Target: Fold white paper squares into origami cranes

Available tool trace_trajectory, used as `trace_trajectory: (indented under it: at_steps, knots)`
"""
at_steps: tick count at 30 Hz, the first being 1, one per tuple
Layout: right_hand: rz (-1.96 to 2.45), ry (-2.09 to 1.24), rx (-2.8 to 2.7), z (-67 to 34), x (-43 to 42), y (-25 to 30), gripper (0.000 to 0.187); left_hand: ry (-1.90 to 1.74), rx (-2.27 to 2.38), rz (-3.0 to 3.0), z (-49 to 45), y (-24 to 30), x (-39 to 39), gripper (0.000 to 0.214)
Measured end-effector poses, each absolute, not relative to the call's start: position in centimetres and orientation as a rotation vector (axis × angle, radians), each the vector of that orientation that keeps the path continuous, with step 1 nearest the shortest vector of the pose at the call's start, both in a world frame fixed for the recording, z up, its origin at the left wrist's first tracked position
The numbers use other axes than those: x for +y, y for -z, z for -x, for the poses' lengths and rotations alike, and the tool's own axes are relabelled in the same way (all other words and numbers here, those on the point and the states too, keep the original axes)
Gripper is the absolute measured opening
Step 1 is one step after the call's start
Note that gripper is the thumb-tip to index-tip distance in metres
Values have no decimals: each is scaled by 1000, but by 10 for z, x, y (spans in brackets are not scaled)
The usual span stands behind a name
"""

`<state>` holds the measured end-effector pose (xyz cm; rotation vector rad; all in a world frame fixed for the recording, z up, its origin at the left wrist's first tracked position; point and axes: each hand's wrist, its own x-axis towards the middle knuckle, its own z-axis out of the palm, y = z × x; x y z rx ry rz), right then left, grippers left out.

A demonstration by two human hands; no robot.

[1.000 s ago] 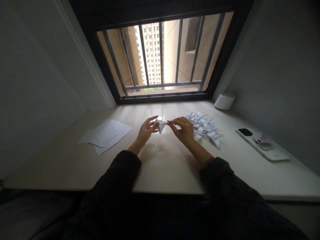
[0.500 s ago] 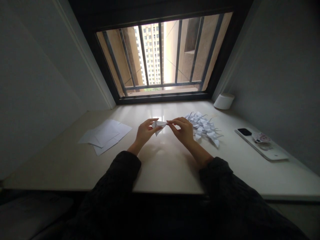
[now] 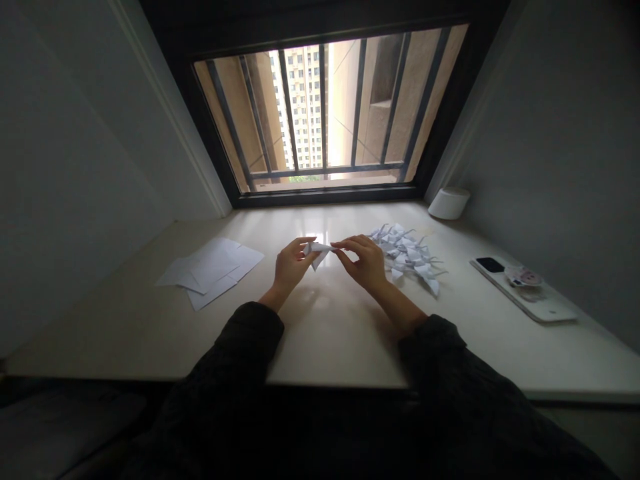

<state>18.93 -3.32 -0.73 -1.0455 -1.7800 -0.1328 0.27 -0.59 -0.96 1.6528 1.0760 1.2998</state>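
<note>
Gripping one paper piece [image 3: 316, 252], squashed flatter than earlier, left hand [image 3: 290, 267] and right hand [image 3: 367, 261] sit beside one crane pile [image 3: 410, 257].

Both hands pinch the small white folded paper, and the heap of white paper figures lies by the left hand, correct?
Wrong side: the head view shows the heap of white paper figures beside the right hand. It and the left hand pinch the small white folded paper.
</note>
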Motion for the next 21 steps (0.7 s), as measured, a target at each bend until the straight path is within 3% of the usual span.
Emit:
trace_trajectory:
  at_steps: [5, 11, 21]
  knots:
    - [918, 62, -1883, -186, -34, 5, 29, -1280, 1114, -1696, -2, 11, -7, 44]
    - [961, 58, -1828, -186, -29, 13, 15, -1237, 1110, -1717, -3, 13, -7, 42]
    - [933, 137, -1842, -187, -28, 15, 16, -1205, 1103, -1701, -5, 15, -6, 40]
